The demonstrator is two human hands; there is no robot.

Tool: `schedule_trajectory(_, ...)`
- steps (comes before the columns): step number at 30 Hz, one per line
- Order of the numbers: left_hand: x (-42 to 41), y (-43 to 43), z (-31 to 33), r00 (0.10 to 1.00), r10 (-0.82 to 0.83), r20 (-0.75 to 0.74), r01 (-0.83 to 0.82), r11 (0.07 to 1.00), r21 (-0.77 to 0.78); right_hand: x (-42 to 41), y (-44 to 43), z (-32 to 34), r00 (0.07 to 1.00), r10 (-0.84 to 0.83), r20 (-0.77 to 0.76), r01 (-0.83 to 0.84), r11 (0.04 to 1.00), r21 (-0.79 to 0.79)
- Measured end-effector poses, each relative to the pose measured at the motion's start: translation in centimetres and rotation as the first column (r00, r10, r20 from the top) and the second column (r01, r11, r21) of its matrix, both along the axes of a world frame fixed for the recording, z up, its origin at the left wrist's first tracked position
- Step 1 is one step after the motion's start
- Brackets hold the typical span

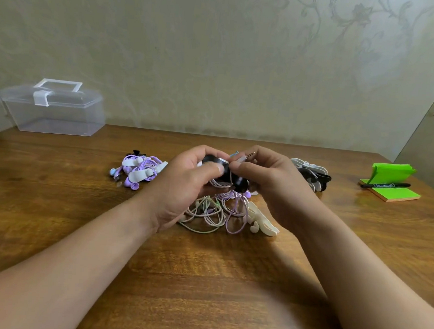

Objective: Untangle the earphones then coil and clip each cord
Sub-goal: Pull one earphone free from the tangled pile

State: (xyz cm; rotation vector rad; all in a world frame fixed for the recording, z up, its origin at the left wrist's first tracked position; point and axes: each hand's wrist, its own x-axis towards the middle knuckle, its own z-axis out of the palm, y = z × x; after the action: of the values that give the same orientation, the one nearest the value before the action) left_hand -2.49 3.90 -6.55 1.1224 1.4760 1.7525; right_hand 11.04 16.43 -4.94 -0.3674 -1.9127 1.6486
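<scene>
While a black clip point(239, 183) is gripped at the centre of the frame by the curled fingers of the left hand point(182, 185), a pale cord end point(245, 157) with its plug is pinched just above the clip by the right hand point(267, 182). Directly below, tangled earphones point(213, 212) in white and lilac are spread on the desk point(205, 277). Left of centre, coiled purple earphones point(140, 170) are laid, already clipped. A clear box point(55, 110) is seen at upper left.
</scene>
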Motion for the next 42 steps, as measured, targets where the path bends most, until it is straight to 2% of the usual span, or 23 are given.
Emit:
schedule_trajectory(3,-0.1,0.0,-0.2,0.993,0.035,-0.115,-0.037,0.999,-0.012,-0.2,-0.1,-0.2,1.0,0.031,-0.001,-0.031,0.998,-0.055)
schedule_trajectory(6,-0.3,0.2,-0.5,0.988,0.041,-0.151,-0.044,0.999,-0.014,-0.4,0.1,-0.2,0.999,0.048,0.019,-0.046,0.995,-0.091)
schedule_trajectory(14,-0.3,0.2,-0.7,0.997,0.005,-0.073,-0.005,1.0,-0.004,-0.2,0.5,-0.4,0.996,0.054,0.07,-0.051,0.997,-0.051)
schedule_trajectory(19,-0.2,0.0,-0.5,1.0,-0.009,-0.021,0.009,1.0,0.011,-0.2,0.4,-0.2,0.995,0.066,0.074,-0.059,0.994,-0.096)
schedule_trajectory(28,-0.2,0.1,-0.4,0.991,0.07,-0.11,-0.068,0.997,0.02,-0.5,-0.6,-0.5,0.998,-0.053,0.022,0.052,0.997,0.049)
schedule_trajectory(34,-0.1,0.4,-1.0,0.987,0.072,-0.145,-0.072,0.997,0.002,-0.6,-0.7,-0.8,0.989,-0.136,0.057,0.128,0.984,0.121)
schedule_trajectory(37,0.1,0.4,-0.9,0.996,0.048,-0.082,-0.049,0.999,-0.008,-0.5,-0.7,-0.9,0.988,-0.129,0.082,0.121,0.988,0.091)
schedule_trajectory(39,0.1,0.4,-0.7,0.999,0.012,0.047,-0.012,1.0,0.001,-0.7,-0.5,-1.3,0.984,-0.14,0.113,0.136,0.99,0.044)
schedule_trajectory(42,-0.3,0.6,-0.3,0.977,-0.002,0.213,-0.005,1.0,0.03,-0.8,-0.5,-1.7,0.969,-0.213,0.125,0.203,0.975,0.086)
